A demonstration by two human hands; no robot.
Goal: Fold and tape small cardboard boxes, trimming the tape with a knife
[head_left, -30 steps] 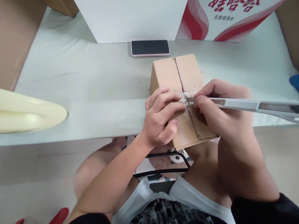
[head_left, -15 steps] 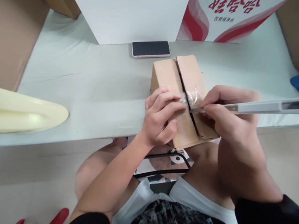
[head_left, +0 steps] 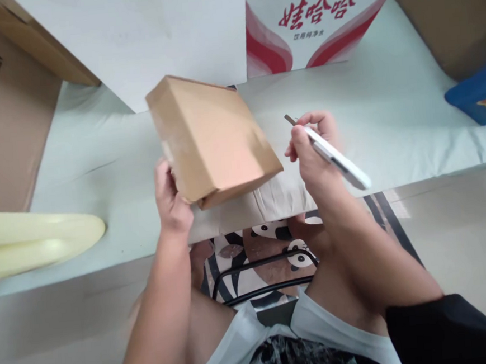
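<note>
My left hand (head_left: 172, 199) grips a small brown cardboard box (head_left: 222, 136) by its left side, holding it tilted above the table's front edge. Some of those fingers are hidden behind the box. A plain face of the box points up, and clear tape shows faintly on its left side. To the right of the box and apart from it, my right hand (head_left: 314, 148) is closed around a white utility knife (head_left: 340, 163). The knife's blade sticks out toward the upper left, toward the box.
A pale green cloth covers the table (head_left: 393, 114). At the back stand a white carton (head_left: 151, 38) and a red-and-white printed carton (head_left: 318, 24). A yellow curved object (head_left: 41, 237) lies left, a blue container (head_left: 478, 93) right. Large brown cartons (head_left: 2, 111) flank the table.
The box has been lifted and turned by my left hand, moving left. My right hand has drawn the knife out of the box's top seam. The phone is now mostly hidden behind the box.
</note>
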